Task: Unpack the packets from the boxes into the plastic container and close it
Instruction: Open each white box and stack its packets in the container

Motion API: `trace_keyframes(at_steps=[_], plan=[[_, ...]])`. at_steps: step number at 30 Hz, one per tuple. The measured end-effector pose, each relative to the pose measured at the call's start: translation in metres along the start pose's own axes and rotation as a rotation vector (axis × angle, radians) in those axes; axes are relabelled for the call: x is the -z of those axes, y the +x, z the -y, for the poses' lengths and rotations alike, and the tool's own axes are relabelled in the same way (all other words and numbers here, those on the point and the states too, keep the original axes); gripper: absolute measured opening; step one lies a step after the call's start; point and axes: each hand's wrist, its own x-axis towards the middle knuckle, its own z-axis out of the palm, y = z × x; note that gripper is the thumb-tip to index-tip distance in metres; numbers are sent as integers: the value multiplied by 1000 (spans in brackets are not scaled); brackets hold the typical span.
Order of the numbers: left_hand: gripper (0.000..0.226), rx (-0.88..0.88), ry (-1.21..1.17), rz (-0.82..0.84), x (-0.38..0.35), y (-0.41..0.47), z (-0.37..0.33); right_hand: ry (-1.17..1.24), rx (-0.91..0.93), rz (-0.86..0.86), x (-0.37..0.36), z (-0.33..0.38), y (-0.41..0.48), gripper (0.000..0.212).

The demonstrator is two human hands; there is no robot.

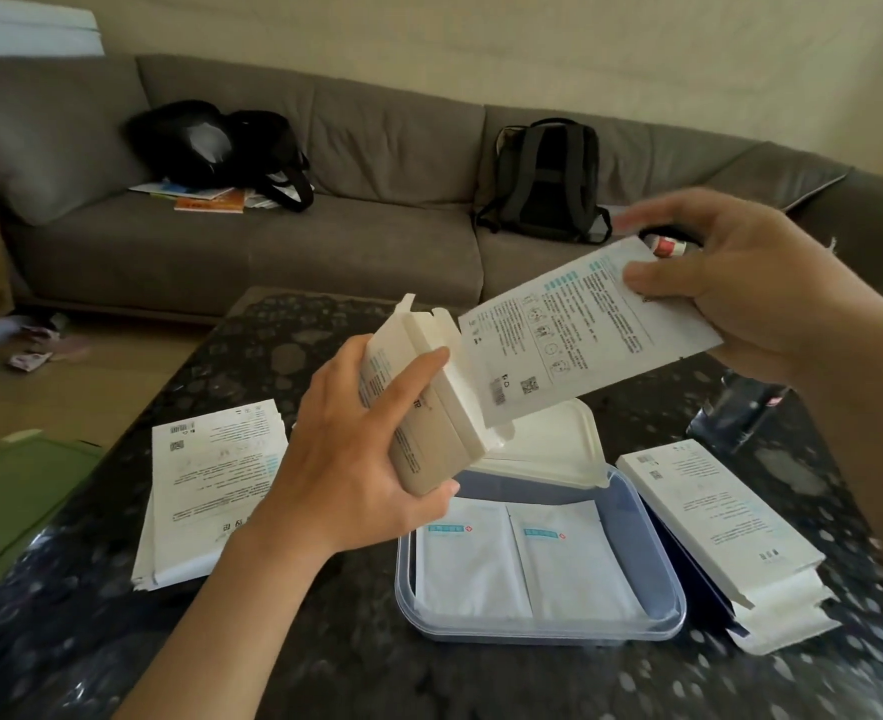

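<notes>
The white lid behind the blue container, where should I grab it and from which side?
Take the white lid by its right edge, coming from the right. That edge is bare, and its near corner seems propped on the container's far rim, leaving a lip for fingers. The box in the left hand hides its left part.

Reaching in over the near edge of the tabletop (325, 641); gripping a tilted box (429, 423) in the left hand (356, 459), thumb curling under its lower end; pinching a packet (585, 330) in the raised right hand (751, 293), thumb pressing on top.
</notes>
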Motion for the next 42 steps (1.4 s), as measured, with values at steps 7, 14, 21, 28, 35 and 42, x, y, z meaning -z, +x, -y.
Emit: trace_keyframes(at_steps=[7, 14, 21, 28, 35, 42], plan=[[112, 53, 70, 53, 5, -1, 8, 161, -199, 257, 19, -28, -5, 35], [114, 82, 151, 134, 5, -1, 13, -152, -87, 155, 15, -61, -4, 15], [118, 107, 149, 139, 8, 1, 12, -246, -128, 188, -13, -95, 3, 6], [118, 109, 108, 143, 8, 1, 12, -54, -340, 307, -51, -153, 18, 9], [120, 83, 95, 163, 5, 2, 10, -285, -353, 401, -88, -185, 19, 20], [120, 72, 95, 165, 4, 1, 9, -1154, 153, 353, -100, -174, -23, 74]])
